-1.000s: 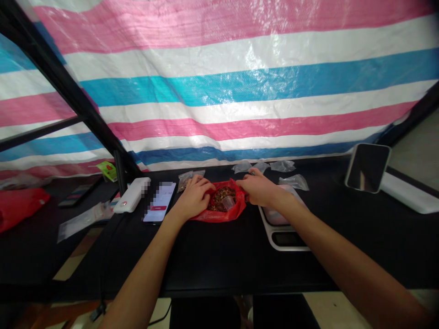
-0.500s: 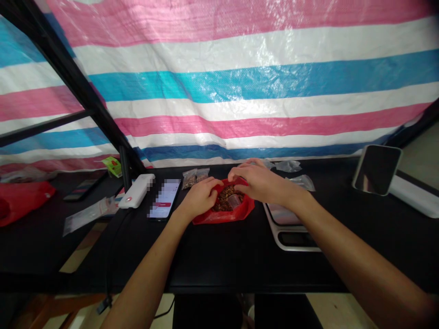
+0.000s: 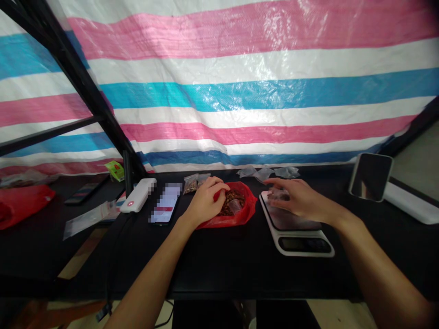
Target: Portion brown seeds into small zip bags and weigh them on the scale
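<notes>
A red plastic bag (image 3: pixel 252 208) stands open on the black table, full of brown pellets (image 3: pixel 228 201) with a small clear cup (image 3: pixel 236 205) lying on them. My left hand (image 3: pixel 209 201) is curled over the bag's left rim, its fingers closed on it. Over the kitchen scale (image 3: pixel 295 221), my right hand (image 3: pixel 302 196) pinches a small clear plastic bag (image 3: pixel 278 194), slightly blurred. Whether that bag touches the weighing plate I cannot tell.
Small filled bags (image 3: pixel 192 183) lie behind my left hand, and several clear bags (image 3: pixel 265 173) behind the red bag. A phone (image 3: pixel 167 204) and a white power bank (image 3: pixel 140 195) are on the left. At the right a phone (image 3: pixel 371 177) stands upright. A metal frame (image 3: pixel 99 109) rises at left.
My right hand has left the red bag and moved right to the scale, where it now holds a clear plastic bag. My left hand stays at the red bag's rim.
</notes>
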`<act>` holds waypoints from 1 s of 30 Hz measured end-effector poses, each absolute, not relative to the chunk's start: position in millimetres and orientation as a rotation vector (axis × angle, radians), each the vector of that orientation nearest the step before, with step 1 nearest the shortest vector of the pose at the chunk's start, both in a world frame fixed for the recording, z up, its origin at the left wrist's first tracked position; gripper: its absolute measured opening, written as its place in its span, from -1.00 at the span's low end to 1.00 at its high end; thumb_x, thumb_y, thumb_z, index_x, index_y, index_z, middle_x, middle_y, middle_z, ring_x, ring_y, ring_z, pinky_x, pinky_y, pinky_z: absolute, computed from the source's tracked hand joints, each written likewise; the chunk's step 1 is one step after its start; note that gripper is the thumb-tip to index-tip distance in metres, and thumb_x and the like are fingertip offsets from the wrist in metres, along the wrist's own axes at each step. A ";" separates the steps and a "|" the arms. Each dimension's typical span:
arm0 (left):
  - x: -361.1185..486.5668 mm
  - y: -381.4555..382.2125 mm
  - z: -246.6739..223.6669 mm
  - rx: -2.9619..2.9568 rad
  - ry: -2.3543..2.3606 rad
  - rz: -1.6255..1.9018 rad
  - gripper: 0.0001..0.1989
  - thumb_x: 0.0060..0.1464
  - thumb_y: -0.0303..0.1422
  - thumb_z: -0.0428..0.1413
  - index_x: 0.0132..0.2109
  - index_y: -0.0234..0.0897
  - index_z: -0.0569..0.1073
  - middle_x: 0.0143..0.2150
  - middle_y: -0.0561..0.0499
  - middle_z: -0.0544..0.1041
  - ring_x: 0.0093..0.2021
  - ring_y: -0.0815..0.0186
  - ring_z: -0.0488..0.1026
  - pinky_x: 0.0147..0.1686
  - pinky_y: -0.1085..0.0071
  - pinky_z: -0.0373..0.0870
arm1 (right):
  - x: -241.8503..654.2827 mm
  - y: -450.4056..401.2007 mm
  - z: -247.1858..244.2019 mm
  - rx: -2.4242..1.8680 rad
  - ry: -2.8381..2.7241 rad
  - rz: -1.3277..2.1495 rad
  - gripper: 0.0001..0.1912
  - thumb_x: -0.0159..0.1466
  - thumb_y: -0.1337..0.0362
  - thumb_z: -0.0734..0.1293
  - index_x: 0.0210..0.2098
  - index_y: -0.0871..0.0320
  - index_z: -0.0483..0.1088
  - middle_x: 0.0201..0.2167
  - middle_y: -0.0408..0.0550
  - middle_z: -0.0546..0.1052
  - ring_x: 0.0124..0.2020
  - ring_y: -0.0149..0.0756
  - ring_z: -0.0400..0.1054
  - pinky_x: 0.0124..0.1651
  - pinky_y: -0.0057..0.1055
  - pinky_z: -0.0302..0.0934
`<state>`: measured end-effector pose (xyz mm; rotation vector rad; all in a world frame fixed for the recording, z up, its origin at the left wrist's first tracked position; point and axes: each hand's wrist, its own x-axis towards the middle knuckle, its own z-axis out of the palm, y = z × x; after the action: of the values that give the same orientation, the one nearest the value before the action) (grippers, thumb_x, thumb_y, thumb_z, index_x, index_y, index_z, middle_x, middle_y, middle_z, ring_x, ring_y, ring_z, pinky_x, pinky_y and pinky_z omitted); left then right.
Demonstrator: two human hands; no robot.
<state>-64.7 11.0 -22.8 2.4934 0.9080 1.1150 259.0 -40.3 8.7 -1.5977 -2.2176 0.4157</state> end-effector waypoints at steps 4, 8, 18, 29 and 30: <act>-59.9 1.8 -17.6 2.330 0.831 1.085 -0.65 0.23 -0.29 0.23 0.15 -0.16 0.50 0.11 -0.11 0.52 0.17 0.12 0.43 0.26 0.10 0.34 | 212.9 -37.5 32.6 -1.314 -1.856 0.444 -0.41 0.34 0.05 0.40 0.31 -0.02 0.29 -0.13 -0.05 0.64 -0.13 -0.13 0.57 -0.02 -0.18 0.44; -56.5 -0.8 -15.4 2.020 0.737 1.097 -0.20 0.07 -0.16 0.38 0.39 -0.14 0.27 0.33 -0.17 0.42 0.32 0.04 0.36 0.35 0.07 0.26 | 160.4 -26.5 46.9 -1.047 -1.921 0.470 -0.40 0.35 0.07 0.41 0.33 -0.05 0.22 -0.02 -0.03 0.58 0.00 -0.14 0.51 0.15 -0.12 0.38; -63.6 15.6 -15.6 1.887 1.075 1.267 -0.79 0.31 -0.26 0.09 -0.02 -0.25 0.50 -0.07 -0.03 0.60 -0.07 0.24 0.52 0.06 0.30 0.40 | 142.1 -36.8 21.3 -1.608 -2.324 0.159 -0.70 0.34 0.07 0.40 -0.06 0.11 0.38 -0.26 -0.02 0.60 -0.18 -0.07 0.51 -0.10 -0.22 0.26; -49.0 5.2 -33.5 2.090 1.085 0.765 -0.65 0.41 -0.10 -0.06 -0.11 -0.24 0.49 -0.10 -0.10 0.57 -0.07 0.15 0.49 0.06 0.19 0.39 | 139.1 -39.8 10.0 -1.900 -2.436 -0.035 -0.70 0.32 0.16 0.42 -0.05 0.19 0.41 -0.19 0.13 0.65 -0.11 0.01 0.54 -0.06 -0.21 0.17; -48.3 5.0 -34.4 2.035 1.050 0.796 -0.64 0.40 -0.10 -0.06 -0.07 -0.24 0.50 -0.04 -0.10 0.57 -0.02 0.15 0.49 0.11 0.20 0.38 | 138.3 -37.9 9.5 -1.940 -2.406 -0.067 -0.71 0.32 0.17 0.43 -0.06 0.20 0.41 -0.19 0.14 0.65 -0.10 0.03 0.53 -0.05 -0.20 0.17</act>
<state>-48.3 5.0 -34.4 2.0350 1.0504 0.7960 138.3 -37.9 9.5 -1.9397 -2.4060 -0.0670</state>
